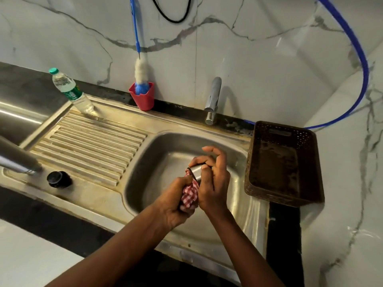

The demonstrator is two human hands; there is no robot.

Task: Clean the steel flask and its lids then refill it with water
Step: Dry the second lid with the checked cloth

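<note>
Wiping the steel lid point(196, 172) with a red checked cloth point(189, 196), by the look of it: judged to be midway through the cleaning, on one of the lids, and well short of the refill. Held the lid over the sink basin point(157, 154), clear of its floor, open end turned toward the cloth. Gripped it in the right hand point(210, 181), thumb and curled fingers round its wall, index finger lifted and partly straight above it. Clutched the bunched cloth in the left hand point(175, 205), fingers closed tight, and pressed a fold against the lid's rim; could not tell how far inside it reached. Brought both forearms in from below, wrists close, hands meeting at the cloth.

Noted what seemed to be the steel flask point(17, 160), blurred, at the left edge by the drainboard, well apart from the hands, with a black lid point(59, 179) near it on the sink's flat. Noted too a water bottle point(71, 91) at the drainboard's far corner.

Judged the next move to call for turning the lid against the cloth, with a firm hold on slick steel, then setting it down and taking up the black lid or the flask
</note>
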